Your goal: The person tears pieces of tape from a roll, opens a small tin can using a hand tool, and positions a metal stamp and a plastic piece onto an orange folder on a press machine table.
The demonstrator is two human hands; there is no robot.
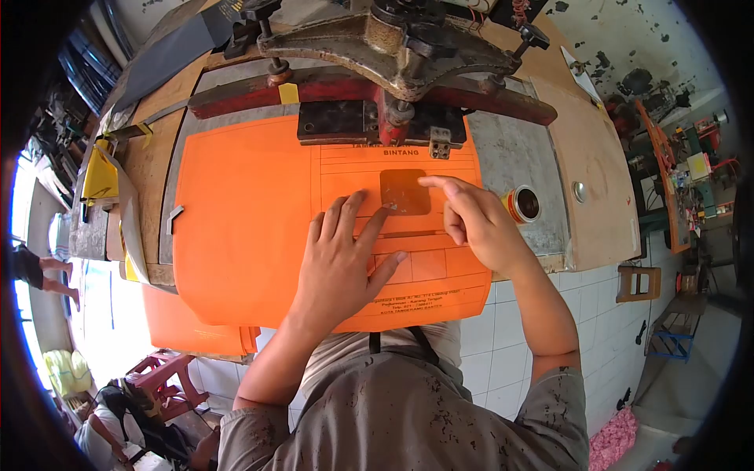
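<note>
A large orange printed sheet (243,212) lies on the machine's bed in front of me. My left hand (342,247) rests flat on it, fingers spread, its index fingertip at the lower left of a brownish square with rounded corners (407,188). Small pale bits show by that fingertip; whether the square is a cut-out or a film, I cannot tell. My right hand (475,220) hovers at the square's right side, index finger stretched toward its edge and the other fingers curled. Nothing shows in its grasp.
Beyond the sheet stands a press with a red bar (243,98) and a black metal block (334,123) over the sheet's far edge. An open tin (524,204) stands beside my right hand. More orange sheets (188,322) lie lower left. A person (110,432) is at lower left.
</note>
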